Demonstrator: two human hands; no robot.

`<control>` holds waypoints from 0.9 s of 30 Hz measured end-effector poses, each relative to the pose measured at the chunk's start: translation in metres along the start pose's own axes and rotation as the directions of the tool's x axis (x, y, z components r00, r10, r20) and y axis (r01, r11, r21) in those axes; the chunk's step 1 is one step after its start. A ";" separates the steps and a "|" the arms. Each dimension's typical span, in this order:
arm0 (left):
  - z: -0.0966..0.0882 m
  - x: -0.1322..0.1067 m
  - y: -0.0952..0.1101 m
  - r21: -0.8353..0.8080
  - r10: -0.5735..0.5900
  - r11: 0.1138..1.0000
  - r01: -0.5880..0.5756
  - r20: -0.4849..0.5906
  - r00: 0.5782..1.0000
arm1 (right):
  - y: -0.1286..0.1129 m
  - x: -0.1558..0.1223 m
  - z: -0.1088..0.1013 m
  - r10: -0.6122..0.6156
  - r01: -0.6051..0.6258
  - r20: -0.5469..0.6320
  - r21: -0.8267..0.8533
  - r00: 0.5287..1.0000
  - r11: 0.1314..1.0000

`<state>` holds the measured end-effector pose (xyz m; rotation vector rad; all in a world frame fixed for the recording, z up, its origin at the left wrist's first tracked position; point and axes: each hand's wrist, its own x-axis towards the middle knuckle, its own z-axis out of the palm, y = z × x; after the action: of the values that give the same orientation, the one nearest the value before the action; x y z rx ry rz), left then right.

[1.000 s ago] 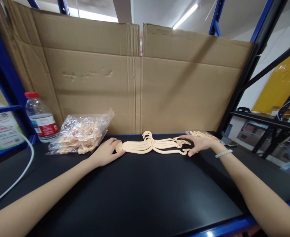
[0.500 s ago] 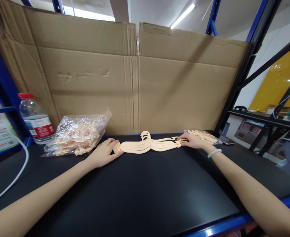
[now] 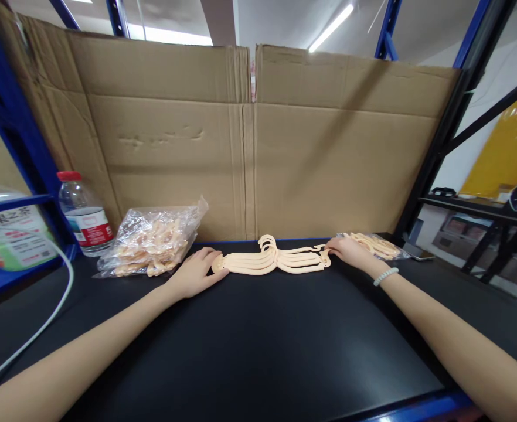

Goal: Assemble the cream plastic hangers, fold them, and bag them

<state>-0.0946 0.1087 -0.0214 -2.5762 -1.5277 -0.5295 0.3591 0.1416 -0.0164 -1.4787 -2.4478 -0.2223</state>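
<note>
Two bare hands frame a row of pale hangers point(image 3: 252, 264) lying flat on a black tabletop point(image 3: 258, 346), hooks pointing toward the cardboard point(image 3: 174, 140) behind. The left hand point(image 3: 197, 274), half curled, holds the bunched left ends between thumb and fingers. The right hand point(image 3: 349, 252), a beaded bracelet point(image 3: 385, 276) at its wrist, draws its fingertips close together at the looser right ends; whether it grips one cannot be told. A plastic bag point(image 3: 155, 241) and a bottle point(image 3: 87, 221) stand at left.
</note>
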 end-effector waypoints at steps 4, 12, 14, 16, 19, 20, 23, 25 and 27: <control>0.006 0.001 -0.006 -0.008 0.009 1.000 -0.009 -0.025 1.000 | -0.002 0.001 0.002 0.046 -0.049 -0.046 -0.073 0.998 0.996; 0.011 0.003 -0.009 0.025 0.015 1.000 -0.014 -0.017 1.000 | -0.004 0.009 0.015 0.080 -0.089 -0.085 -0.107 0.993 0.990; 0.009 0.003 -0.006 0.033 0.008 0.999 -0.008 -0.004 1.000 | -0.003 0.011 0.017 0.076 -0.085 -0.092 -0.103 0.993 0.991; 0.006 0.003 -0.004 0.041 -0.002 0.999 0.001 0.008 1.000 | -0.001 0.012 0.019 0.066 -0.076 -0.098 -0.096 0.993 0.992; 0.002 0.002 -0.001 0.059 -0.025 0.998 0.024 0.014 1.000 | 0.004 0.010 0.021 0.050 -0.058 -0.104 -0.075 0.993 0.995; 0.001 0.001 0.001 0.068 -0.036 0.997 0.035 0.011 0.999 | 0.005 0.008 0.021 0.048 -0.056 -0.109 -0.067 0.993 0.996; -0.002 -0.003 0.016 0.106 -0.071 0.992 0.074 -0.028 0.997 | 0.004 0.002 0.018 0.049 -0.054 -0.123 -0.034 0.991 0.998; -0.003 -0.007 0.036 0.133 -0.076 0.988 0.084 -0.063 0.995 | -0.004 -0.001 0.015 0.033 -0.034 -0.125 -0.007 0.992 0.999; -0.003 -0.012 0.062 0.142 -0.036 0.989 0.038 -0.020 0.999 | -0.017 0.000 0.013 0.007 -0.005 -0.123 0.014 0.992 1.000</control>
<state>-0.0474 0.0672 -0.0172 -2.4350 -1.5506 -0.4276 0.3420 0.1367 -0.0283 -1.4224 -2.3428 -0.2860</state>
